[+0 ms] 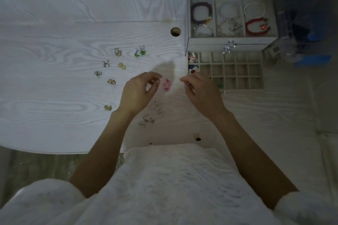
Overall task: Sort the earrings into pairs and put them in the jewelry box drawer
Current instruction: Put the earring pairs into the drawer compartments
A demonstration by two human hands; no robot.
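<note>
The left hand and right hand hover with fingers loosely curled, grasping nothing I can make out. Pink earrings lie between them on the table. The open drawer sits at two o'clock.

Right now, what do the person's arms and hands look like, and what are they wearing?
Both forearms are bare up to white sleeves ending around the elbows. The left hand and right hand wear no gloves; no rings, watch or bracelets show. The white textured top matches the sleeves.
</note>
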